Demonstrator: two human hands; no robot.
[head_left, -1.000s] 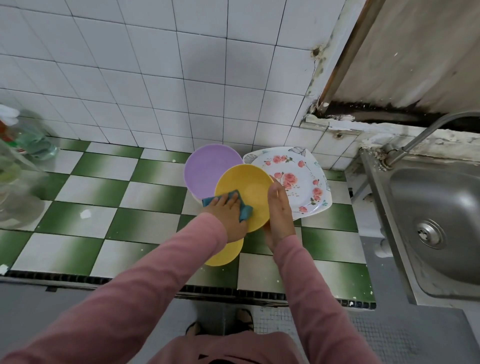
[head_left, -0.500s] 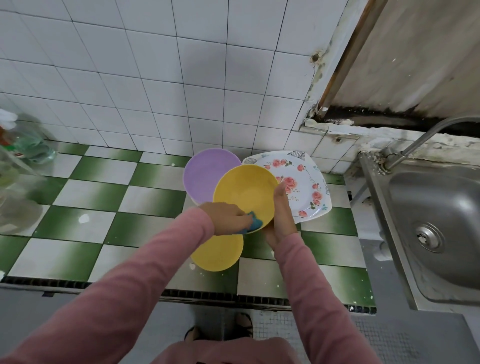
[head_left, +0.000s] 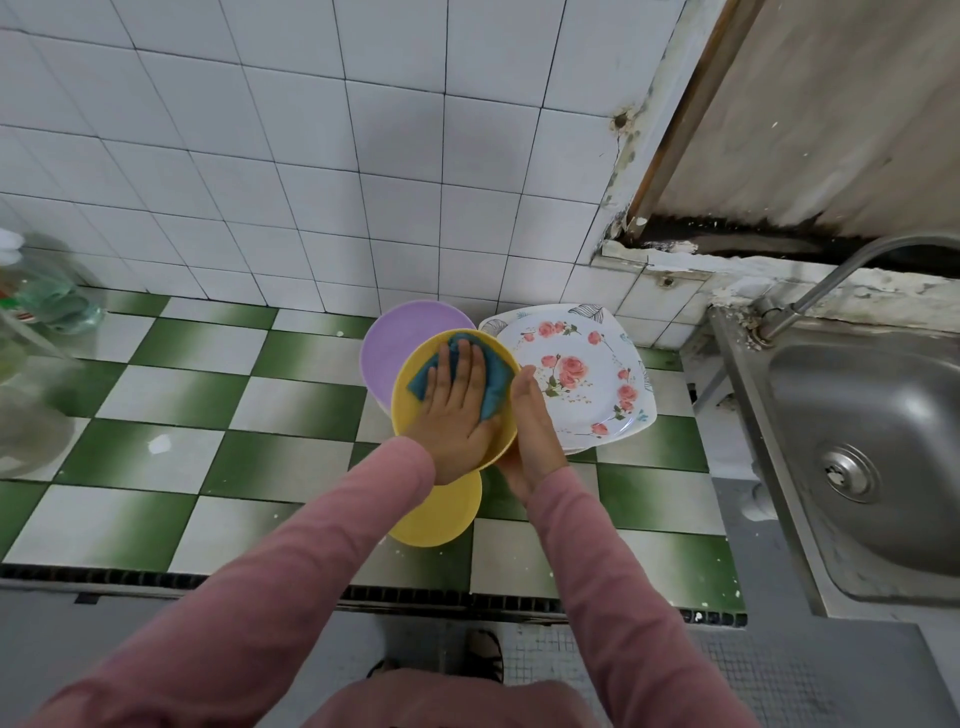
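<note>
Yellow bowl (head_left: 402, 415) tilted at mid-frame: our left hand (head_left: 457, 410) pressed a teal cloth (head_left: 496, 379) into it, fingers straight and close together. Our right hand (head_left: 532, 431) gripped its right rim, fingers hidden behind. Below, our wrist half covered a yellow plate (head_left: 441, 519); the bottle (head_left: 47, 301) far left was blurred and cut off.

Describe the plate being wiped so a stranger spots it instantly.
Left of the steel sink, plates cluster on the green-checked counter. Take the yellow plate that the right hand holds up; unlike the lower yellow plate, it has a teal cloth under the left hand.
</note>
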